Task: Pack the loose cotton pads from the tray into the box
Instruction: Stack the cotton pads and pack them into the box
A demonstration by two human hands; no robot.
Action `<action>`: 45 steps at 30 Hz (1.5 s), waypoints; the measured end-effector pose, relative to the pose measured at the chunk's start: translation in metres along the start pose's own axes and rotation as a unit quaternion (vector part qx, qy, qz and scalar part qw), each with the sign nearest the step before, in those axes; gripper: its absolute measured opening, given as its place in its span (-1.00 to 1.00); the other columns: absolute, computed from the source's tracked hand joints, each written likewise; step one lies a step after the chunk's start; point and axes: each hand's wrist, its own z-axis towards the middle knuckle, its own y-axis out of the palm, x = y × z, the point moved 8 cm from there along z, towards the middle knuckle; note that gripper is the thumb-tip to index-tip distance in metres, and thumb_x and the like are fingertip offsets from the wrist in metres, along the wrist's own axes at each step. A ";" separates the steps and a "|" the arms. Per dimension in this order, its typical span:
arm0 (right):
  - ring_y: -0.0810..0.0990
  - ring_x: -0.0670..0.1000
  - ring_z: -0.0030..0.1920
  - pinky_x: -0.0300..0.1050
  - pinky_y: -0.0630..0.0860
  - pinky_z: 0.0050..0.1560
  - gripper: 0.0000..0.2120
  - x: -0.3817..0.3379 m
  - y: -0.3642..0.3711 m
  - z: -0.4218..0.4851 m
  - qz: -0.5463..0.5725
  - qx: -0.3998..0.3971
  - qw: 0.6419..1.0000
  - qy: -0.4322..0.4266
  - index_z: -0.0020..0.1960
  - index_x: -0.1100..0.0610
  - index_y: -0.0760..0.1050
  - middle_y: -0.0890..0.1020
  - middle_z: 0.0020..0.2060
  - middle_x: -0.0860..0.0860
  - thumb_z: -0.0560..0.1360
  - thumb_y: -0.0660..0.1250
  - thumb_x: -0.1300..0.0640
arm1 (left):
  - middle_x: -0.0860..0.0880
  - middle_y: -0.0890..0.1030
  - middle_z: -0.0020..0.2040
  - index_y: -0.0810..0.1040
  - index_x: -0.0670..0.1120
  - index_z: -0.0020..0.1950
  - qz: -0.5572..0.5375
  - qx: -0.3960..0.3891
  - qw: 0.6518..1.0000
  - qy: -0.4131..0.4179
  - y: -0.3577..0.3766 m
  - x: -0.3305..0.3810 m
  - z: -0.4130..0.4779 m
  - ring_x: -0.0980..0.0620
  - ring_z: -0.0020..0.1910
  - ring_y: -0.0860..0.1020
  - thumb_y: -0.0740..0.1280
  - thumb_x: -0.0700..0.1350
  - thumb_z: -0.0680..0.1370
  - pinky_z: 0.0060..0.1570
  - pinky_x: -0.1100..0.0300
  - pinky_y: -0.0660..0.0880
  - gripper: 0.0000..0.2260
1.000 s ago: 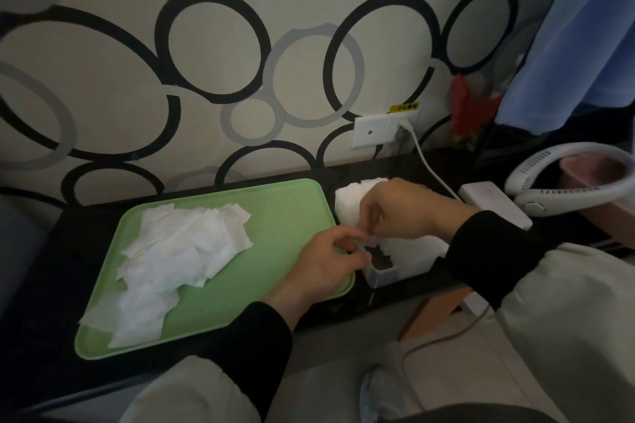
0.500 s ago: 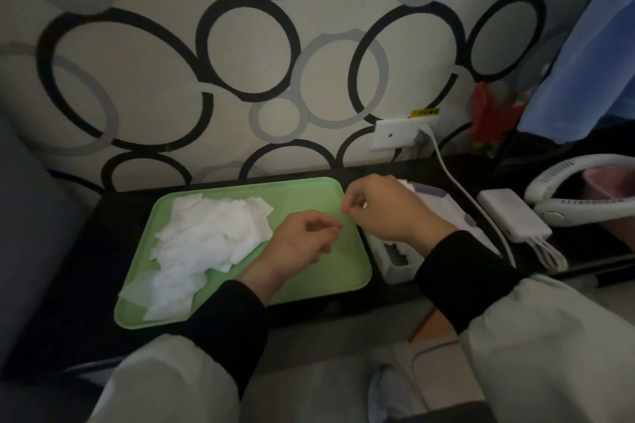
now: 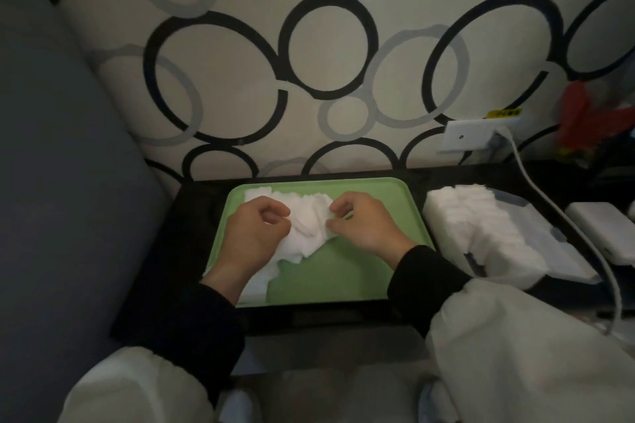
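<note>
A green tray (image 3: pixel 347 280) lies on the dark table in front of me, with a heap of loose white cotton pads (image 3: pixel 309 225) on its left half. Both hands are on that heap. My left hand (image 3: pixel 254 233) has curled fingers at the pile's left side, and my right hand (image 3: pixel 360 223) pinches the pads at the right edge of the pile. To the right of the tray stands the white box (image 3: pixel 563 251), with a thick row of packed cotton pads (image 3: pixel 481 220) bulging out of it.
A white power strip (image 3: pixel 604 230) lies right of the box, and its cable (image 3: pixel 563 216) runs from a wall socket (image 3: pixel 467 136) down past the box. A grey cushion fills the left side. Patterned wall stands right behind the table.
Both hands left the box and moved left onto the pile on the tray, where they now gather pads. The view shifted left as well.
</note>
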 end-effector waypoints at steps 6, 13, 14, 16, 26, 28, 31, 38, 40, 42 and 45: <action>0.56 0.02 -0.07 -0.13 0.47 -0.08 -0.65 0.004 0.019 0.013 -0.025 -0.007 0.998 0.048 0.01 0.13 0.52 0.58 -0.09 -0.01 0.36 0.56 0.02 | 0.02 0.65 -0.17 0.64 0.03 -0.10 0.004 -0.015 1.000 0.003 -0.011 -0.012 0.005 0.05 -0.14 0.62 0.45 -0.19 0.48 -0.17 0.23 0.47 -0.89; 0.63 0.05 -0.07 -0.08 0.58 -0.03 -0.79 0.005 0.012 0.019 -0.022 -0.013 0.999 0.046 -0.01 0.15 0.59 0.66 -0.10 0.04 0.36 0.46 0.28 | 0.01 0.65 -0.18 0.64 0.02 -0.08 -0.037 -0.032 0.999 -0.001 -0.011 -0.018 0.009 0.02 -0.18 0.64 0.45 -0.19 0.50 -0.20 0.16 0.49 -0.90; 0.64 0.04 -0.08 -0.08 0.59 -0.05 -0.79 0.005 0.007 0.018 -0.017 -0.008 0.999 0.046 -0.02 0.14 0.61 0.66 -0.12 0.03 0.36 0.46 0.29 | 0.01 0.65 -0.17 0.64 0.02 -0.07 -0.037 -0.033 0.999 -0.001 -0.010 -0.018 0.008 0.03 -0.18 0.64 0.45 -0.19 0.50 -0.20 0.16 0.50 -0.90; 0.65 0.00 -0.11 -0.13 0.58 -0.08 -0.79 0.005 -0.003 0.015 -0.004 0.001 0.999 0.043 -0.02 0.11 0.63 0.67 -0.15 0.00 0.37 0.48 0.29 | 0.01 0.65 -0.16 0.63 0.04 -0.08 -0.039 -0.037 0.999 -0.002 -0.007 -0.018 0.007 0.02 -0.18 0.64 0.45 -0.18 0.50 -0.20 0.16 0.49 -0.88; 0.62 0.01 -0.16 -0.15 0.53 -0.22 -0.83 -0.002 -0.010 -0.010 0.257 -0.070 0.963 0.052 0.03 0.15 0.61 0.68 -0.15 0.08 0.47 0.43 0.33 | 0.03 0.65 -0.03 0.62 0.00 0.08 -0.119 -0.064 0.991 0.026 0.016 0.002 -0.005 0.05 -0.08 0.63 0.45 -0.17 0.51 -0.14 0.22 0.50 -0.83; 0.60 0.03 -0.13 -0.14 0.50 -0.19 -0.82 -0.010 -0.004 -0.015 0.321 -0.110 0.940 0.043 0.05 0.16 0.60 0.67 -0.13 0.07 0.50 0.38 0.35 | 0.02 0.66 0.07 0.56 -0.03 0.23 -0.193 -0.093 0.977 0.009 0.024 0.009 -0.010 0.07 0.02 0.65 0.47 -0.14 0.52 -0.07 0.24 0.57 -0.70; 0.59 0.02 -0.16 -0.17 0.48 -0.21 -0.81 -0.019 0.001 -0.021 0.365 -0.158 0.917 0.028 0.08 0.18 0.58 0.64 -0.10 0.14 0.51 0.36 0.38 | -0.06 0.67 0.12 0.50 -0.07 0.32 -0.297 -0.117 0.947 -0.037 0.035 0.012 -0.012 -0.03 0.06 0.68 0.49 -0.15 0.48 0.07 0.05 0.62 -0.58; 0.59 -0.01 -0.29 -0.21 0.48 -0.28 -0.91 -0.010 -0.006 -0.012 0.313 -0.065 0.946 0.042 0.01 0.23 0.62 0.67 -0.19 0.12 0.54 0.37 0.24 | -0.16 0.68 0.04 0.63 -0.19 0.08 -0.290 -0.037 0.955 -0.046 0.022 0.003 -0.004 -0.10 0.02 0.67 0.47 -0.22 0.49 -0.18 0.17 0.63 -0.82; 0.59 -0.02 -0.30 -0.31 0.48 -0.34 -0.90 0.004 -0.013 -0.003 0.230 0.008 0.972 0.054 0.01 0.21 0.62 0.68 -0.19 0.08 0.56 0.33 0.24 | -0.12 0.68 0.02 0.63 -0.15 0.07 -0.272 -0.010 0.961 -0.053 0.013 -0.004 -0.001 -0.09 0.03 0.66 0.46 -0.20 0.51 -0.08 0.04 0.66 -0.85; 0.62 -0.03 -0.21 -0.33 0.48 -0.26 -0.90 0.015 -0.012 0.006 0.145 0.047 0.987 0.056 0.02 0.13 0.62 0.67 -0.14 0.01 0.54 0.35 0.21 | -0.10 0.67 0.00 0.64 -0.08 0.01 -0.251 0.011 0.966 -0.056 0.004 -0.011 0.003 -0.09 0.03 0.65 0.46 -0.18 0.51 0.01 -0.13 0.64 -0.90; 0.61 -0.05 -0.04 -0.35 0.42 -0.15 -0.77 0.013 0.002 0.013 0.075 0.034 0.996 0.034 0.09 0.08 0.59 0.62 -0.07 -0.05 0.45 0.48 0.11 | -0.05 0.67 -0.04 0.65 -0.06 -0.01 -0.176 0.036 0.983 -0.026 -0.009 -0.014 0.006 -0.07 0.01 0.64 0.49 -0.15 0.49 0.02 -0.17 0.63 -0.90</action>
